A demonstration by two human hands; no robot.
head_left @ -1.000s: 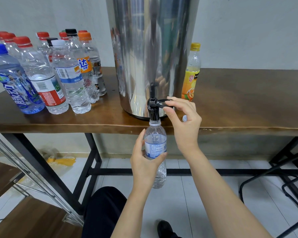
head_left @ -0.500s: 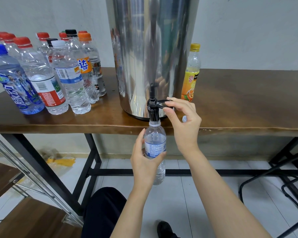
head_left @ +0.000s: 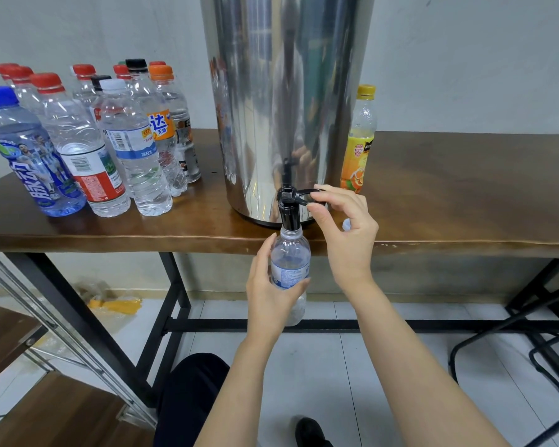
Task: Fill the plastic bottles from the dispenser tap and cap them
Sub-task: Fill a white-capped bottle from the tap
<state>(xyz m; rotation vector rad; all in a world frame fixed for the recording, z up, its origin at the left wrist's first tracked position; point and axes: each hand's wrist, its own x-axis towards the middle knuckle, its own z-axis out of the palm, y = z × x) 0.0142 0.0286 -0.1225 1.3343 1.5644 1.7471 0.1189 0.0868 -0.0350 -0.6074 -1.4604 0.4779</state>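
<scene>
1. The left hand (head_left: 271, 287) wraps round the labelled middle of a clear plastic bottle (head_left: 290, 253). It holds the bottle in the air in front of the wooden table (head_left: 465, 221), with the open mouth right under the black tap spout (head_left: 289, 216) of the stainless-steel dispenser (head_left: 281, 108). If the mouth drifts sideways, water would likely run down the outside onto the tiled floor (head_left: 336, 366).
2. The right hand (head_left: 346, 240) pinches the tap lever (head_left: 299, 196) between thumb and forefinger. The water level is hard to read through the clear wall, so a late release could overfill the bottle.
3. A small white cap (head_left: 346, 224) seems tucked under that hand's curled lower fingers. It may slip out and drop when the lever is let go.
4. The bottle looks thin-walled. A tighter squeeze would probably push water out of the uncapped neck.
5. Nothing supports the bottle from below. As it grows heavier, a wet grip might let it slide.
6. The capped bottles (head_left: 136, 150) on the left and the orange juice bottle (head_left: 359, 140) beside the dispenser stand well apart from both hands, so knocking them seems unlikely.
</scene>
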